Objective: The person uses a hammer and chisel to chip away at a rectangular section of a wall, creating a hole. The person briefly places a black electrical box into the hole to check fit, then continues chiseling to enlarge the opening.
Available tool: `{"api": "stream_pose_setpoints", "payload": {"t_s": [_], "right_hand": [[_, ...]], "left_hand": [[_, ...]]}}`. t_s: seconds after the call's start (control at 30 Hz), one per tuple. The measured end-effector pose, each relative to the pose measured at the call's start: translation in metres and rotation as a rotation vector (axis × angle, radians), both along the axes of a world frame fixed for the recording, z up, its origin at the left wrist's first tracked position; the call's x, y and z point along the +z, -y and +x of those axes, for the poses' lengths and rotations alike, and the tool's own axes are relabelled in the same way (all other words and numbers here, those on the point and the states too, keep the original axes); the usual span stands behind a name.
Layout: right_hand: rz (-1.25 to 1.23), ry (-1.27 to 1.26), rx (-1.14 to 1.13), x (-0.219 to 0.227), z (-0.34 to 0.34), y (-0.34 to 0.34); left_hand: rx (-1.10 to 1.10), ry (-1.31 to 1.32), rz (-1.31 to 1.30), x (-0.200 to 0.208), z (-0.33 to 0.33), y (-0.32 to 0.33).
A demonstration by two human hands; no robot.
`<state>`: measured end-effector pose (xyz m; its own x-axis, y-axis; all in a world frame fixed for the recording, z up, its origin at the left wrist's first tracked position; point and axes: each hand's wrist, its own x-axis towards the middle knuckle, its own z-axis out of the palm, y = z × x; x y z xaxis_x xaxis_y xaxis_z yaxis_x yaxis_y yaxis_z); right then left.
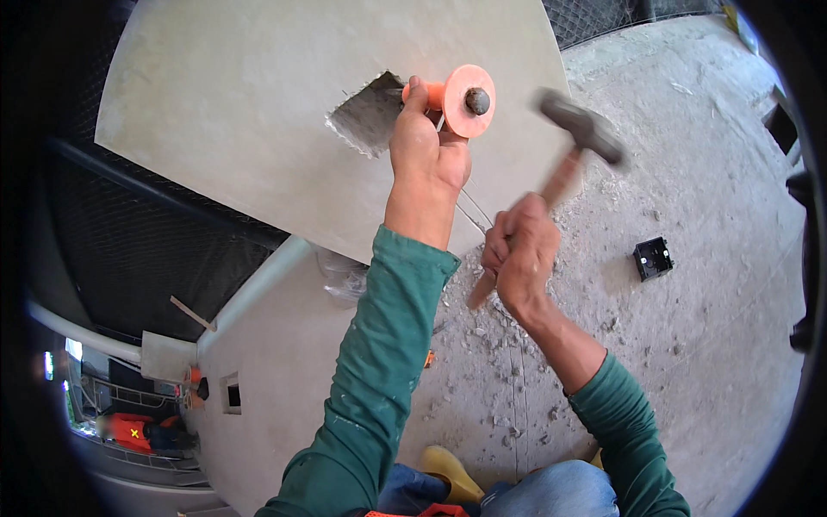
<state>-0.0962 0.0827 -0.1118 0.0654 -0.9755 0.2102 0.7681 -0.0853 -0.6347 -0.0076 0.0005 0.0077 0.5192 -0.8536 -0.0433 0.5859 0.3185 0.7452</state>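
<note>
My left hand (429, 151) is wrapped round a chisel with an orange grip and a round guard (465, 125); its steel head points back toward me. The chisel is at the right edge of a rough rectangular recess (366, 116) cut into the pale plastered wall (233, 95). Its tip is hidden from view. My right hand (527, 258) grips the wooden handle of a hammer (584, 129). The hammer's dark metal head, smeared by motion, is to the right of the chisel and apart from it. Two thin parallel lines run down the wall below the recess.
Broken rubble (508, 370) lies over the concrete floor. A black square electrical box (654, 258) stands on it at the right. My yellow boot (450, 472) shows at the bottom. Dark mesh (112, 250) hangs at the left; a person in a red vest (129, 431) is far off at lower left.
</note>
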Motion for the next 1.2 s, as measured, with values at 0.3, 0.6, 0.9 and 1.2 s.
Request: {"api": "stream_pose_setpoints", "payload": {"t_s": [0.3,0.6,0.9,1.2], "right_hand": [[0.059,-0.079,0.177,0.001,-0.008,0.008],[0.128,0.098,0.051,0.006,-0.018,0.002],[-0.031,0.052,-0.087,0.001,-0.018,0.0],[-0.09,-0.265,0.011,-0.014,-0.008,-0.01]], "left_hand": [[-0.001,-0.005,-0.035,-0.006,0.006,0.007],[0.092,0.014,0.011,-0.013,-0.006,-0.003],[0.041,0.035,-0.002,-0.016,0.0,-0.006],[-0.063,0.0,-0.042,-0.019,0.027,-0.003]]}}
